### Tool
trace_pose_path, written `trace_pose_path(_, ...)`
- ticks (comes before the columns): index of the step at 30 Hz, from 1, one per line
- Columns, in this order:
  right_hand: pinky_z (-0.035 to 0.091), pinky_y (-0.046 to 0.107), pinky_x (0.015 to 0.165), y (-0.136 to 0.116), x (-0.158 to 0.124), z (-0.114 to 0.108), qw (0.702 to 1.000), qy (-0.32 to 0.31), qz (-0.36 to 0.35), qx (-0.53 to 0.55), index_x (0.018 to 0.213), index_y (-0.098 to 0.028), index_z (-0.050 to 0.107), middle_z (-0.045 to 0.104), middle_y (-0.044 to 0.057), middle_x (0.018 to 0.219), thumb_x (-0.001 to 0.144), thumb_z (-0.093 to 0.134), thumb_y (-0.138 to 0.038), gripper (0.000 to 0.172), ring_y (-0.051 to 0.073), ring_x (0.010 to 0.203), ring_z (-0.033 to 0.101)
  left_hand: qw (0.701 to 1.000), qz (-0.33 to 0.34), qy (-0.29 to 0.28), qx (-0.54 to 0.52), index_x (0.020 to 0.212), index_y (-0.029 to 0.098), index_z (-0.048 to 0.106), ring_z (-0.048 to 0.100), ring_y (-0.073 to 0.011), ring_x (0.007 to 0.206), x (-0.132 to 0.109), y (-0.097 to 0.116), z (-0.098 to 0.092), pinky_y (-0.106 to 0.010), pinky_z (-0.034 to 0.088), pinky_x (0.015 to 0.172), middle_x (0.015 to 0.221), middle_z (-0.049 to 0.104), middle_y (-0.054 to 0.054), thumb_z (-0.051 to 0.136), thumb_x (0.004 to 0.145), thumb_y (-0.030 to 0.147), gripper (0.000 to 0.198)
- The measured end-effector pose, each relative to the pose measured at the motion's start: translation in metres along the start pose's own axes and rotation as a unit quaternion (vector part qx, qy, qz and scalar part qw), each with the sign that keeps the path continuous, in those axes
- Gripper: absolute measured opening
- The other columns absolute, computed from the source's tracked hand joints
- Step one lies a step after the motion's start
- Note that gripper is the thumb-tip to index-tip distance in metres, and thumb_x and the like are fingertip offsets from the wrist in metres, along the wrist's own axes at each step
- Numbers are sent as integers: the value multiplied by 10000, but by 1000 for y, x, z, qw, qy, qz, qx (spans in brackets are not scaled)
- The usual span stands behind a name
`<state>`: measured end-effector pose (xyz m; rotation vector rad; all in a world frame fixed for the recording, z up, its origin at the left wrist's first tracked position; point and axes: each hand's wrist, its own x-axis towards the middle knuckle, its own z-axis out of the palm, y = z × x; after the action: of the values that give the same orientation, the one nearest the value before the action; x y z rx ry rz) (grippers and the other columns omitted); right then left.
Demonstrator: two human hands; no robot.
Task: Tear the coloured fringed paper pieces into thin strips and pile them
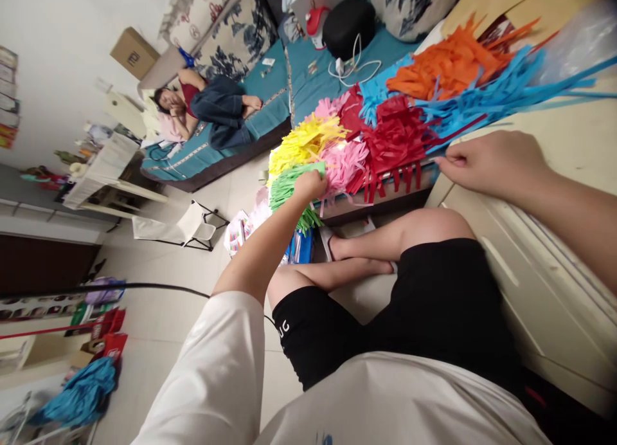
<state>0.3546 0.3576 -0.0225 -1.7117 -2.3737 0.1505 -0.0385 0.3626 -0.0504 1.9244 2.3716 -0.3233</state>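
Observation:
My left hand point(310, 186) is closed on the edge of a green fringed strip point(285, 182), whose cut tassels hang down beside it. Next to it lie yellow fringe point(306, 138), pink fringe point(346, 162) and red fringe point(393, 136). My right hand point(475, 161) is held above the cream cabinet, fingers curled and thumb pressed toward the index finger; whatever is in that pinch, if anything, is too small to make out. Blue fringe point(486, 94) and orange fringe point(448, 59) are heaped just beyond it.
A person point(212, 107) lies on the teal sofa point(270, 72) at the back. A white cable point(354, 69) and a black round cushion-like object point(348, 27) are behind the fringes. The cream cabinet point(554, 258) stands at my right, a folding chair point(193, 223) at left.

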Motion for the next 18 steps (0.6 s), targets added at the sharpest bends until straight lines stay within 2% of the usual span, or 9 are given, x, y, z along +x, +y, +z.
trace_pose_path(4, 250, 355, 641, -2, 0, -2, 1000, -15, 8, -5, 667, -245, 521, 593, 65, 724, 941, 560, -536, 401, 227, 680, 420, 1000, -6, 4, -8, 1415, 118, 740, 755, -367, 1345, 8, -2, -1, -403, 574, 1083, 1451, 776, -254, 451, 1158, 393, 474)
trace_pose_path(7, 237, 349, 646, -3, -1, -3, 1000, -18, 7, 1, 669, -240, 492, 593, 67, 720, 946, 551, -537, 410, 219, 670, 400, 1000, -6, -2, -13, 1424, 112, 740, 751, -387, 1355, 9, -2, -3, -416, 578, 1089, 1455, 772, -267, 509, 1150, 488, 520)
trace_pose_path(9, 224, 342, 652, -3, -1, -4, 1000, -16, 6, 7, 674, -234, 480, 585, 65, 705, 947, 552, -532, 411, 212, 662, 390, 1000, -2, -8, -19, 1404, 125, 756, 758, -379, 1345, 10, -2, -4, -402, 577, 1089, 1437, 785, -255, 535, 1145, 518, 520)
trace_pose_path(13, 223, 349, 660, -3, -2, -5, 1000, -21, 8, 10, 677, -236, 483, 588, 68, 709, 945, 545, -545, 414, 216, 673, 404, 999, -6, -4, -31, 1324, 136, 802, 780, -360, 1297, 13, -4, -9, -372, 576, 1059, 1375, 814, -246, 489, 1166, 451, 472)
trace_pose_path(16, 231, 354, 666, -4, -2, -6, 1000, -20, 7, 8, 681, -239, 481, 598, 71, 723, 953, 535, -537, 408, 222, 687, 415, 999, -25, 10, -35, 1262, 133, 827, 784, -359, 1273, 15, -17, -18, -361, 578, 1027, 1359, 818, -252, 524, 1142, 389, 415)
trace_pose_path(18, 241, 355, 674, -4, -2, -6, 999, -29, 12, 6, 688, -240, 501, 599, 69, 727, 953, 549, -533, 398, 222, 692, 415, 999, -36, 11, -38, 1187, 141, 845, 791, -339, 1227, 17, -33, -32, -340, 578, 997, 1312, 837, -225, 591, 1100, 334, 330)
